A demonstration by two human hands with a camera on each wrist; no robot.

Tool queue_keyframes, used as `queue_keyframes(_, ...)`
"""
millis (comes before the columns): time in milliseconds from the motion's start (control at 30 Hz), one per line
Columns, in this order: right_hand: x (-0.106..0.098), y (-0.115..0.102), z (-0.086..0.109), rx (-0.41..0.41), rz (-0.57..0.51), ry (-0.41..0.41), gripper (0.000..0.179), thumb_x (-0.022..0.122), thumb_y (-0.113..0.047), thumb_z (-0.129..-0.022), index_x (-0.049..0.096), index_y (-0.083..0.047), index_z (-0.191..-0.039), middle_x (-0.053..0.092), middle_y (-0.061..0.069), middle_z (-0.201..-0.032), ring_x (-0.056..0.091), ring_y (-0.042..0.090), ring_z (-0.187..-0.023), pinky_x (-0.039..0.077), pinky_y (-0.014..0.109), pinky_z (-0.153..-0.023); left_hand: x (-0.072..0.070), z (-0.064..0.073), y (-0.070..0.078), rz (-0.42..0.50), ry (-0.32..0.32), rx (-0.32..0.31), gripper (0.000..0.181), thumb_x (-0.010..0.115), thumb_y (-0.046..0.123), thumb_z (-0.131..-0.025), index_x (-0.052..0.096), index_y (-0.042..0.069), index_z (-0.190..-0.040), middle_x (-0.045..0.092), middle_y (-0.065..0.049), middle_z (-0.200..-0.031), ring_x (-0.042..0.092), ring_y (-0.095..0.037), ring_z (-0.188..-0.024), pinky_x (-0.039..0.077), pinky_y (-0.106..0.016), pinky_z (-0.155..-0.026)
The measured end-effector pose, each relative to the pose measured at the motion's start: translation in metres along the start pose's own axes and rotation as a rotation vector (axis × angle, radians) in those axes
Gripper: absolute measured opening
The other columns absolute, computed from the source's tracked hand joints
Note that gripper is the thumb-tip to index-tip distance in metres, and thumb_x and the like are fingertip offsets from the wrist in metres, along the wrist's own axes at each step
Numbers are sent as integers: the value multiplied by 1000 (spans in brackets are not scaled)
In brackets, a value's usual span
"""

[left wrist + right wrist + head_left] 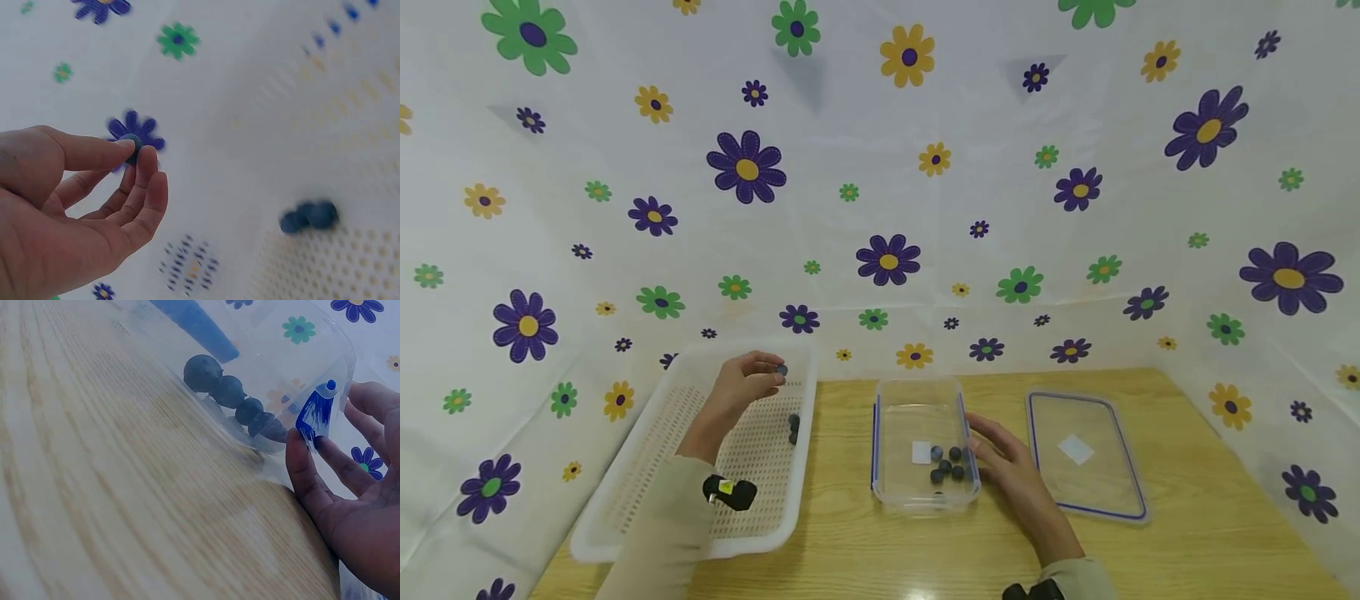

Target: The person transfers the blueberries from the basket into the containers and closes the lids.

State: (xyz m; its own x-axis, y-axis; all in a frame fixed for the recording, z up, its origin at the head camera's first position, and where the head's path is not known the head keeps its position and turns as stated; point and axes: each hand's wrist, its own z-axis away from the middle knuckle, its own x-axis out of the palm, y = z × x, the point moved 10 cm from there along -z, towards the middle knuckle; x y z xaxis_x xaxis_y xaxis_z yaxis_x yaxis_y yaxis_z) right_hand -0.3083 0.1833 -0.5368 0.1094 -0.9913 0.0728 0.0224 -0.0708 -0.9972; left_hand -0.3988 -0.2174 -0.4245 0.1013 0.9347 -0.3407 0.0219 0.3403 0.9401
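Observation:
My left hand (743,387) is raised over the white perforated basket (811,392), pinching a blueberry (132,147) between thumb and fingertips. Against the basket's right side lies a small cluster of blueberries (794,427), blurred in the left wrist view. My right hand (1009,467) holds the right side of a clear lidless plastic container (917,505), thumb and fingers at its blue-edged locking flap (315,412). Several dark blueberries (945,467) sit toward the near end of that container, beside a white label (921,452).
A clear lid (1112,467) with a blue seal lies flat on the wood-grain table (842,550), right of the container. White cloth (827,208) printed with flowers closes off the back and both sides. The basket stands at the left, with a strip of table between it and the container.

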Motion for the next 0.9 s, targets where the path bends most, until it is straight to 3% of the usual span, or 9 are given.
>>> queue_keyframes(200,-2,0,-1,0,-10,9,51,64,-28,-103,51,-15,-150,41,7,-159,50,37,-135,54,43,-98,11,22,44,52,24,122,34,66,7,-99,59,-5,-131,60,-24,-127,67,-16,-97,56,-31,-94)
queue_keyframes(500,-2,0,-1,5,-13,9,52,65,-29,-103,50,-14,-151,41,8,-159,48,37,-137,54,42,-99,35,52,79,203,52,257,29,66,2,-99,61,-6,-126,60,-22,-123,70,-16,-97,56,-26,-91)
queue_keyframes(733,0,1,-2,4,-14,1,52,64,-28,-103,50,-14,-151,41,7,-159,48,37,-137,55,41,-97,59,75,92,315,50,316,28,67,-5,-96,62,-6,-123,60,-21,-121,69,-17,-98,57,-28,-89)
queue_keyframes(900,-1,1,-1,-2,0,-3,52,63,-29,-103,50,-14,-151,40,8,-160,47,37,-138,54,42,-99,91,83,91,324,79,329,24,66,-10,-94,65,-6,-118,64,-20,-115,68,-28,-101,57,-27,-85)
